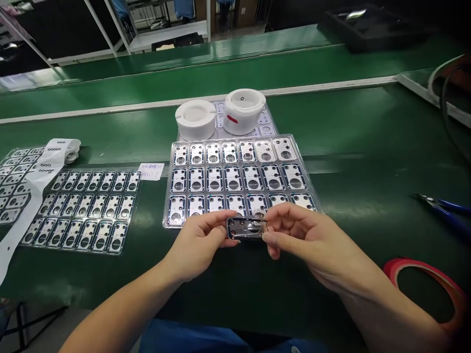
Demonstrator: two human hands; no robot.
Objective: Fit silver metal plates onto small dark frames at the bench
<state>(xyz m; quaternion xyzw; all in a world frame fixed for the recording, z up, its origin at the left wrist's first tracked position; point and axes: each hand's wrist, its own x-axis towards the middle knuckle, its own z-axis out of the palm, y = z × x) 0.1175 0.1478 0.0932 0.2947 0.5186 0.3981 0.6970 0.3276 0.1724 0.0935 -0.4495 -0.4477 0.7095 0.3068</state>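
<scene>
A small rectangular metal plate (246,228) with a dark edge, small round holes and one larger round area is held up in front of me, slightly tilted. My left hand (204,240) grips its left end between thumb and fingers. At the right end, the thumb and forefinger of my right hand (290,228) close on the plate's edge; whether a thin piece also lies between them, I cannot tell. Just behind my hands lies a clear tray (167,218) with rows of similar plates, and my fingers overlap its front row in view.
Two white tape rolls (196,122) (241,117) stand on another tray behind. To the left are a filled tray (125,215), a handwritten label (151,171) and a white strip (37,184) with printed circles. Blue-handled pliers (437,203) and a red ring-shaped roll (399,267) lie right.
</scene>
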